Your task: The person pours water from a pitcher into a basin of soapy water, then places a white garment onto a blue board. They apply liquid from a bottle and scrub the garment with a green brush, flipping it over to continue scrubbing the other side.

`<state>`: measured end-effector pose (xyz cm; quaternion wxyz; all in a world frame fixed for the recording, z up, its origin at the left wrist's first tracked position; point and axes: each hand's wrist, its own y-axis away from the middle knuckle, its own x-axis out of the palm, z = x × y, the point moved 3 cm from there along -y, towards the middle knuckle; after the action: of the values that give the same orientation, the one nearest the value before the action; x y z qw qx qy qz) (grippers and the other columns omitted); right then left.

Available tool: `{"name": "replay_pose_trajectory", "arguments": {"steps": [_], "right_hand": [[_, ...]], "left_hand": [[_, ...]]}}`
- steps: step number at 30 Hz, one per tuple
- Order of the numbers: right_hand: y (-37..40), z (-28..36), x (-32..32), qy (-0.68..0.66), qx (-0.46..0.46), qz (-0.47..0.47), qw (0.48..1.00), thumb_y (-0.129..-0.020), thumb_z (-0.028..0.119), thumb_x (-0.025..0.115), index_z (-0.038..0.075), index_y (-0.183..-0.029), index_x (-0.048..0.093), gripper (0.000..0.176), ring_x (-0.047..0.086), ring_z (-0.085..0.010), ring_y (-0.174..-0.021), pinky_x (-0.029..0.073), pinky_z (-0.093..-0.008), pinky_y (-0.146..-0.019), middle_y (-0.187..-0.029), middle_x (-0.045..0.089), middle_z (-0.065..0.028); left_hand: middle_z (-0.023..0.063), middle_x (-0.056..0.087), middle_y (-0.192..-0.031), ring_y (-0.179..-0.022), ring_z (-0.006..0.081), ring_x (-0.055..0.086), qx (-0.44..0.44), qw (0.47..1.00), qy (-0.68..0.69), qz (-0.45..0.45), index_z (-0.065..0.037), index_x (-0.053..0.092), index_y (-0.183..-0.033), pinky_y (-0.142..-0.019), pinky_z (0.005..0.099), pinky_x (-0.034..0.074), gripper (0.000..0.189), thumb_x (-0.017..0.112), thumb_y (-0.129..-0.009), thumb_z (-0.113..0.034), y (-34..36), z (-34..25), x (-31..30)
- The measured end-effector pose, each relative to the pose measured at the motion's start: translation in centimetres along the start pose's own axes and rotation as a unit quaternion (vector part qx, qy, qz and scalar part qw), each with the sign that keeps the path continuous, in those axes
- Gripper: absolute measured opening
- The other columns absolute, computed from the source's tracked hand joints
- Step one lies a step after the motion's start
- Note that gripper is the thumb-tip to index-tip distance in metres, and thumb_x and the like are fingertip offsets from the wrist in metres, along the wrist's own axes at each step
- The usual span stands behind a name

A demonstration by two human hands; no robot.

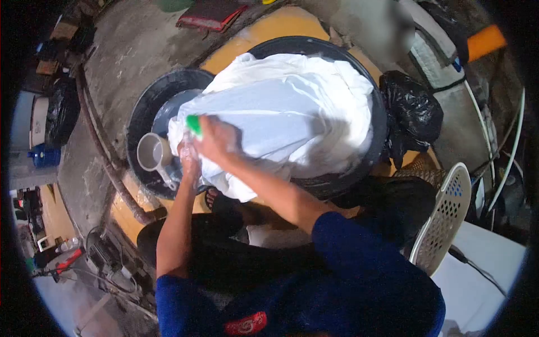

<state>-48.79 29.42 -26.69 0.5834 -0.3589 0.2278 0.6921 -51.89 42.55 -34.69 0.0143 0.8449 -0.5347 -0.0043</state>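
Note:
A large white cloth [264, 112] is heaped over a big black tub [377, 121] and hangs toward a smaller black basin [143, 104] on the left. My right hand [218, 139] is closed around a small green scrub brush [194, 124], held against the cloth's left edge. Just below and left of it, my left hand [190, 160] grips the cloth's edge, its fingers wet and partly hidden. A pale mug with a handle [151, 153] sits in the smaller basin beside my left hand, near greyish water [165, 109].
A black plastic bag [412, 109] stands right of the big tub. Near my right side is a perforated plastic chair back [443, 216]. A long pipe [101, 140] runs along the floor at left, and a red flat object [210, 16] lies at the back.

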Motion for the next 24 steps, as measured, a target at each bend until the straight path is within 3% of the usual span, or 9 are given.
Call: {"name": "replay_pose_trajectory", "arguments": {"steps": [2, 3, 7, 9, 12, 15, 18, 21, 24], "right_hand": [[-0.1, -5.0, 0.4, 0.002, 0.006, -0.067, 0.998, -0.066, 0.024, 0.063, 0.009, -0.106, 0.051, 0.044, 0.061, -0.0314, -0.071, 0.047, -0.0448, -0.066, -0.078, 0.061, -0.0125], [0.1, -10.1, -1.0, -0.003, 0.127, -0.109, 0.986, -0.069, 0.031, 0.064, 0.012, -0.106, 0.052, 0.043, 0.061, -0.0317, -0.072, 0.048, -0.0434, -0.064, -0.081, 0.061, -0.0150], [1.8, -23.4, -3.9, -0.091, 0.141, -0.155, 0.973, -0.071, 0.014, 0.062, 0.009, -0.108, 0.052, 0.039, 0.055, -0.0207, -0.055, 0.046, -0.0332, -0.050, -0.071, 0.058, -0.0075], [2.2, -22.7, -1.9, -0.054, 0.060, -0.226, 0.971, -0.070, 0.021, 0.066, 0.009, -0.110, 0.052, 0.044, 0.056, -0.0223, -0.057, 0.047, -0.0351, -0.053, -0.069, 0.058, -0.0074], [1.7, -2.2, 0.1, -0.015, 0.061, -0.018, 0.998, -0.063, 0.023, 0.068, 0.015, -0.112, 0.052, 0.052, 0.061, -0.0319, -0.076, 0.047, -0.0437, -0.068, -0.082, 0.062, -0.0126], [1.4, -6.2, 0.8, -0.050, 0.071, -0.069, 0.994, -0.064, 0.023, 0.068, 0.014, -0.111, 0.052, 0.050, 0.061, -0.0312, -0.075, 0.047, -0.0431, -0.067, -0.080, 0.062, -0.0120], [2.0, -24.8, -3.3, 0.064, 0.119, -0.258, 0.957, -0.079, 0.024, 0.060, 0.002, -0.113, 0.047, 0.043, 0.051, -0.0246, -0.044, 0.042, -0.0356, -0.040, -0.060, 0.058, -0.0120], [1.6, -25.7, -3.3, -0.041, 0.221, -0.171, 0.959, -0.072, 0.011, 0.060, 0.006, -0.111, 0.049, 0.041, 0.059, -0.0278, -0.062, 0.048, -0.0394, -0.057, -0.073, 0.060, -0.0131], [1.3, -5.1, 0.0, -0.018, 0.068, -0.072, 0.995, -0.066, 0.020, 0.067, 0.010, -0.109, 0.051, 0.047, 0.060, -0.0349, -0.075, 0.047, -0.0444, -0.067, -0.081, 0.062, -0.0154]], "left_hand": [[0.0049, 0.054, -0.075, -0.072, 0.0144, 0.049, -0.147, 0.987, -0.068, -0.006, 0.001, 0.059, -0.089, -0.065, 0.0288, 0.042, 0.054, 0.046, -0.086, -0.050, -1.3, 0.1, -0.5], [0.0035, 0.051, -0.070, -0.066, 0.0145, 0.045, -0.153, 0.982, -0.099, -0.047, 0.001, 0.057, -0.082, -0.061, 0.0302, 0.040, 0.055, 0.045, -0.085, -0.053, -1.0, -1.2, 0.4], [0.0022, 0.047, -0.064, -0.060, 0.0153, 0.041, -0.176, 0.963, -0.188, -0.078, 0.001, 0.053, -0.073, -0.056, 0.0341, 0.038, 0.059, 0.044, -0.084, -0.056, -1.0, -2.9, 1.0], [0.0032, 0.051, -0.070, -0.065, 0.0156, 0.046, -0.191, 0.961, -0.188, -0.073, 0.003, 0.055, -0.080, -0.059, 0.0340, 0.041, 0.057, 0.045, -0.085, -0.053, -1.1, -2.8, 1.0], [0.0049, 0.055, -0.081, -0.073, 0.0173, 0.051, -0.089, 0.991, -0.096, -0.017, 0.004, 0.056, -0.090, -0.065, 0.0341, 0.043, 0.055, 0.046, -0.086, -0.049, -1.0, 0.8, -0.9], [0.0052, 0.057, -0.091, -0.076, 0.0195, 0.053, -0.066, 0.986, -0.140, -0.069, 0.004, 0.054, -0.097, -0.071, 0.0343, 0.043, 0.051, 0.046, -0.087, -0.046, -2.2, 1.1, -0.8], [0.0050, 0.057, -0.082, -0.069, 0.0209, 0.050, -0.138, 0.964, -0.193, -0.117, 0.002, 0.056, -0.086, -0.069, 0.0361, 0.041, 0.048, 0.046, -0.087, -0.045, -0.5, -3.4, 1.0], [0.0041, 0.054, -0.075, -0.066, 0.0204, 0.047, -0.142, 0.961, -0.213, -0.107, 0.001, 0.056, -0.079, -0.066, 0.0363, 0.040, 0.048, 0.047, -0.087, -0.046, -0.2, -4.2, 1.2], [0.0037, 0.051, -0.067, -0.063, 0.0202, 0.044, -0.124, 0.973, -0.175, -0.087, 0.001, 0.054, -0.071, -0.063, 0.0366, 0.038, 0.052, 0.047, -0.086, -0.048, 0.2, -3.6, 1.1]]}}
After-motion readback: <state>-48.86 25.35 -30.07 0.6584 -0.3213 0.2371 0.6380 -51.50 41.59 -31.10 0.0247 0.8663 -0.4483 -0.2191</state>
